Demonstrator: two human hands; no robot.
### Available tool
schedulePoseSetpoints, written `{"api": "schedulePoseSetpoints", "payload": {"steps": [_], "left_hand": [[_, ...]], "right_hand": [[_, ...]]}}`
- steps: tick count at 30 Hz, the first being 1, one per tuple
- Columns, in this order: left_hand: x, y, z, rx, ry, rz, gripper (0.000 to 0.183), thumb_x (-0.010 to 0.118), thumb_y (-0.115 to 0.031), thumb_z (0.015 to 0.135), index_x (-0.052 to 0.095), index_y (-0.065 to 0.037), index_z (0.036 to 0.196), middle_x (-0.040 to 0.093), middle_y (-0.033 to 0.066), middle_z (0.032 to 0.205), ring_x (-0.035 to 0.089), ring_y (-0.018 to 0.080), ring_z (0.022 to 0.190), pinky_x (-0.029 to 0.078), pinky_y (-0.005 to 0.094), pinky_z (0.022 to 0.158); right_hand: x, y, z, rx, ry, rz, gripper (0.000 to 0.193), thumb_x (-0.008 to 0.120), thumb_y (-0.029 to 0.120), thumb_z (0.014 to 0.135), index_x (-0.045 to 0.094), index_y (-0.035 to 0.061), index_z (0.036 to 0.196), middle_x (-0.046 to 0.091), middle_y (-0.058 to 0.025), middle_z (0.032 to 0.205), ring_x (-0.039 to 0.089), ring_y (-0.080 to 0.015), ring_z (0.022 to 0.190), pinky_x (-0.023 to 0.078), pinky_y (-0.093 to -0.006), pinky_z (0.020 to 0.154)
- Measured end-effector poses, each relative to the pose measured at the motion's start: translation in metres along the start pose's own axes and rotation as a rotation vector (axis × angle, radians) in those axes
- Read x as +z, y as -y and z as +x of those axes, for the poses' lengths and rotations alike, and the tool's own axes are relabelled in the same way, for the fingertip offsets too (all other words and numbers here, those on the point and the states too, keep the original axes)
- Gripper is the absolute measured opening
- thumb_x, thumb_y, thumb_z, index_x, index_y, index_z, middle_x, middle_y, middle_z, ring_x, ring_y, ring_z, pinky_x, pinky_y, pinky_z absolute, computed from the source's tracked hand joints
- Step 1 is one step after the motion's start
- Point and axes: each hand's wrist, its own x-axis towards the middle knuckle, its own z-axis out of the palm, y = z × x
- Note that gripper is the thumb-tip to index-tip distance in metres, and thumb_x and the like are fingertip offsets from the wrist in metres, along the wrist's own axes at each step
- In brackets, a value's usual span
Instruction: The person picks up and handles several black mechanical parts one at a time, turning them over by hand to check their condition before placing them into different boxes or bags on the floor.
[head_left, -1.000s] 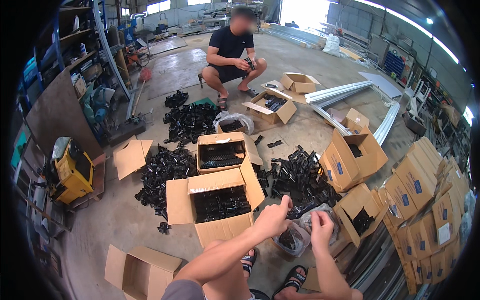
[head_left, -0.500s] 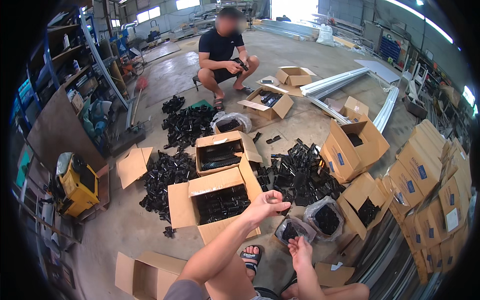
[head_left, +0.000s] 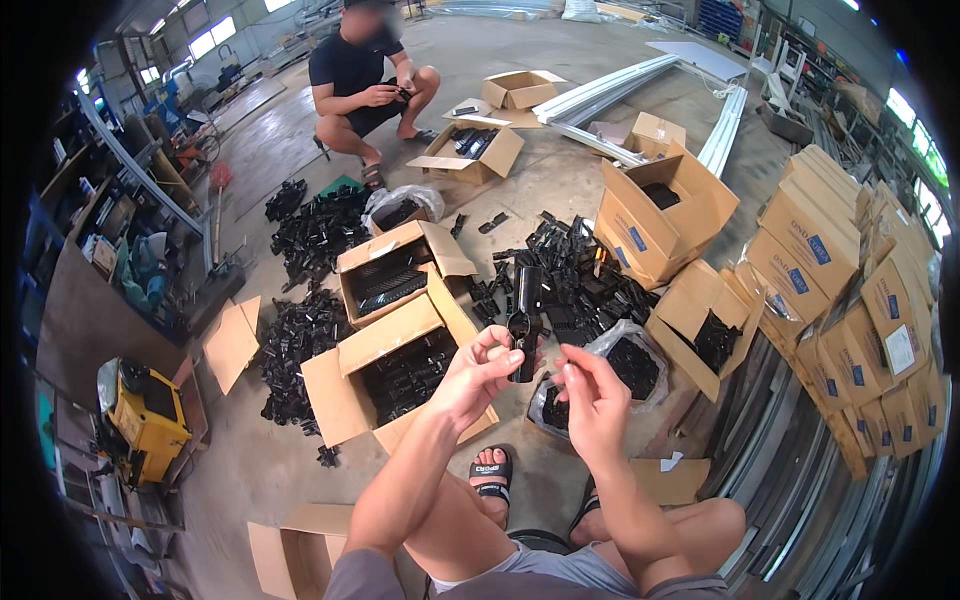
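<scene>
My left hand [head_left: 468, 388] is closed around the lower end of a long, glossy black plastic part [head_left: 527, 295], held upright in front of me. The part has a hollow or notch near its middle. Beside it, a short gap to the right, my right hand [head_left: 598, 408] has thumb and forefinger pinched together. What sits in that pinch, if anything, is too small to make out. Just behind and below the hands stands a small plastic-lined box [head_left: 541, 421] of small black pieces. Next to it is a larger clear bag [head_left: 655, 392] of black pieces.
A heap of black parts [head_left: 570, 265] lies ahead, with another pile [head_left: 300, 350] to the left. Open cartons [head_left: 395, 340] stand between them; stacked cartons [head_left: 810, 235] rise at the right. Across from me a person [head_left: 350, 75] sits handling a black piece. A yellow machine [head_left: 150, 415] stands left.
My left hand has come up from near the right-hand heap, and the black part now stands upright in it. My right hand has risen from beside the lined box. The view has shifted rightward.
</scene>
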Motion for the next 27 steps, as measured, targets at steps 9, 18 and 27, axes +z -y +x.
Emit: {"api": "schedulePoseSetpoints", "payload": {"steps": [9,18,27], "left_hand": [[0.009,0.0,-0.005,0.065,-0.028,0.091,0.028,0.077,-0.003,0.084,0.055,-0.011,0.099,0.071,-0.0006,0.09,0.064,0.0054,0.083,0.049,0.0212,0.076],[0.01,-0.003,-0.004,0.117,-0.037,0.158,0.028,0.076,0.0,0.084,0.055,-0.009,0.099,0.071,0.0018,0.095,0.065,0.0078,0.088,0.051,0.0239,0.084],[0.015,-0.007,-0.006,0.133,-0.101,0.203,0.027,0.076,0.0,0.084,0.053,-0.009,0.095,0.064,-0.0054,0.081,0.059,0.004,0.079,0.046,0.0218,0.076]], "right_hand": [[0.007,0.0,0.017,-0.036,-0.006,-0.056,0.015,0.07,0.0,0.09,0.071,-0.0027,0.105,0.073,-0.0065,0.091,0.067,-0.0085,0.081,0.053,-0.0228,0.07],[0.018,-0.007,0.025,-0.25,-0.057,-0.227,0.017,0.073,-0.005,0.084,0.072,-0.0039,0.102,0.073,-0.0094,0.092,0.066,-0.0111,0.079,0.053,-0.0245,0.069],[0.025,-0.013,0.023,-0.16,-0.061,-0.151,0.021,0.068,-0.006,0.085,0.074,-0.0027,0.104,0.073,-0.0133,0.09,0.069,-0.0196,0.077,0.053,-0.0289,0.067]]}}
